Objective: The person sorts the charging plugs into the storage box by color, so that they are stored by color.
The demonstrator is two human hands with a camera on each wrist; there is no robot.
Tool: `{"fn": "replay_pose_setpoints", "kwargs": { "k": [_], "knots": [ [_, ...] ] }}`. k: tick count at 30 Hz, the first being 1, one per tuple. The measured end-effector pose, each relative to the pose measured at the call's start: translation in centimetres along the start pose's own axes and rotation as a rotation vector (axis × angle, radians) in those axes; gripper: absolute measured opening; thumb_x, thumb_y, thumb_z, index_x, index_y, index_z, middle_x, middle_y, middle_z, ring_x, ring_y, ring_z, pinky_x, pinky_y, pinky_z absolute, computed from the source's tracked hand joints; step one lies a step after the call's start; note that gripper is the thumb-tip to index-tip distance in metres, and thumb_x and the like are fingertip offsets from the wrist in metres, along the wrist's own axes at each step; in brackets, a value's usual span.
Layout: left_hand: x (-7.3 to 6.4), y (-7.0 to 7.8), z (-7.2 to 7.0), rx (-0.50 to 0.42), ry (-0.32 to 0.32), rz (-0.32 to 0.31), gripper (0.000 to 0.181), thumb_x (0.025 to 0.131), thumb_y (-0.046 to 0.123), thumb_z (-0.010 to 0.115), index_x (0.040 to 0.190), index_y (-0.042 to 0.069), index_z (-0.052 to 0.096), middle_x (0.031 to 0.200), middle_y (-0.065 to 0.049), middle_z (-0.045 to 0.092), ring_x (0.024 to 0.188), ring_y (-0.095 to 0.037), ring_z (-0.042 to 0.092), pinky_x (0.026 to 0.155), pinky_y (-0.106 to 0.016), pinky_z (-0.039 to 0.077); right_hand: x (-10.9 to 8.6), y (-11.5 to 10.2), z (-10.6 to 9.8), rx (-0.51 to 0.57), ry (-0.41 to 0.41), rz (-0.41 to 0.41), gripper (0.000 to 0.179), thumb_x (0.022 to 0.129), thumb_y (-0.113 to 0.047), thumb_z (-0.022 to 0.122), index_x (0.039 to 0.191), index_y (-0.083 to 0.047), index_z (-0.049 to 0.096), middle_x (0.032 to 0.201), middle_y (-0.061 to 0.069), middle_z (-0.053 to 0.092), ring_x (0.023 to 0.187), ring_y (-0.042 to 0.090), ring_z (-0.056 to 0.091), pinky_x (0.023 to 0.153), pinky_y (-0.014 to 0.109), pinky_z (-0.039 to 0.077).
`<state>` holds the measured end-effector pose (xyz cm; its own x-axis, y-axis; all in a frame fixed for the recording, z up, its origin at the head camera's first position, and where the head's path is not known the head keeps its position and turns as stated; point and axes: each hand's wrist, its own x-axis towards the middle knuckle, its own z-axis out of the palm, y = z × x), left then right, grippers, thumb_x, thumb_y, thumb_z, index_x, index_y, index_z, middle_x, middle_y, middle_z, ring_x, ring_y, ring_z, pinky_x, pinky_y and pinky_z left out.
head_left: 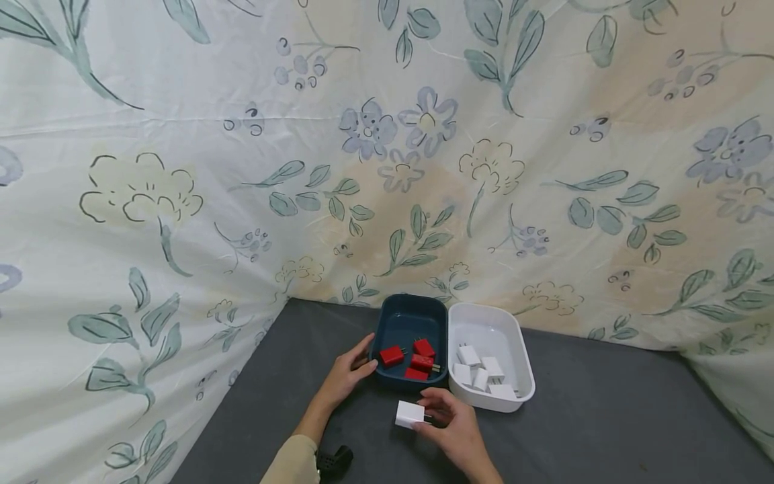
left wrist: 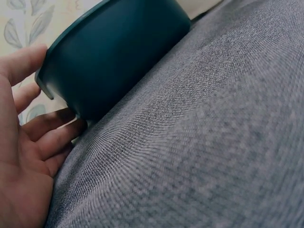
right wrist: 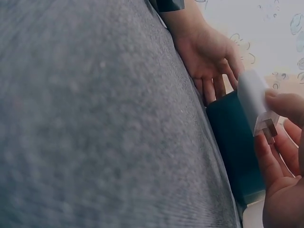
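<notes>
A white plug-in charger [head_left: 410, 414] is pinched between the thumb and fingers of my right hand [head_left: 453, 427], in front of the bins. Its metal prongs [right wrist: 269, 131] point back toward the palm in the right wrist view. My left hand [head_left: 346, 372] touches the left side of a dark blue bin [head_left: 411, 306], with fingers loosely extended along its rim and wall. Inside that bin lie several red chargers [head_left: 392, 355]. Against its right side stands a white bin [head_left: 510, 336] holding several white chargers [head_left: 492, 368].
Both bins stand on a dark grey cloth-covered table [head_left: 580, 417]. Behind and to the left hangs a floral curtain [head_left: 242, 202], meeting the table's back edge. A black band [head_left: 334, 462] shows near the left sleeve [head_left: 293, 462].
</notes>
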<state>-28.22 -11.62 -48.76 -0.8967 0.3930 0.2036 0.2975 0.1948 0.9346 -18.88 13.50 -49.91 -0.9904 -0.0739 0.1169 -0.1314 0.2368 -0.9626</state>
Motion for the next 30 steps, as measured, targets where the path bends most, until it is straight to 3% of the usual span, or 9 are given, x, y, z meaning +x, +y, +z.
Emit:
{"fn": "replay_pose_setpoints", "kwargs": {
  "k": [15, 30],
  "knots": [
    [0.0, -0.1, 0.1, -0.007, 0.009, -0.005, 0.060, 0.098, 0.016, 0.057, 0.152, 0.005, 0.032, 0.144, -0.026, 0.048, 0.127, -0.037, 0.055, 0.104, -0.045, 0.046, 0.3, -0.7, -0.2, 0.049, 0.145, 0.039, 0.052, 0.067, -0.003, 0.087, 0.114, -0.003, 0.065, 0.106, 0.012, 0.072, 0.093, 0.013, 0.066, 0.085, 0.027, 0.057],
    [0.1, -0.4, 0.1, -0.005, 0.003, 0.020, 0.061, 0.098, 0.017, 0.057, 0.152, 0.006, 0.031, 0.144, -0.025, 0.049, 0.128, -0.035, 0.055, 0.103, -0.041, 0.047, 0.3, -1.0, -1.2, -0.040, 0.350, -0.045, 0.051, 0.064, -0.001, 0.088, 0.111, -0.004, 0.068, 0.102, 0.012, 0.072, 0.090, 0.008, 0.067, 0.083, 0.025, 0.057]
  ]
}}
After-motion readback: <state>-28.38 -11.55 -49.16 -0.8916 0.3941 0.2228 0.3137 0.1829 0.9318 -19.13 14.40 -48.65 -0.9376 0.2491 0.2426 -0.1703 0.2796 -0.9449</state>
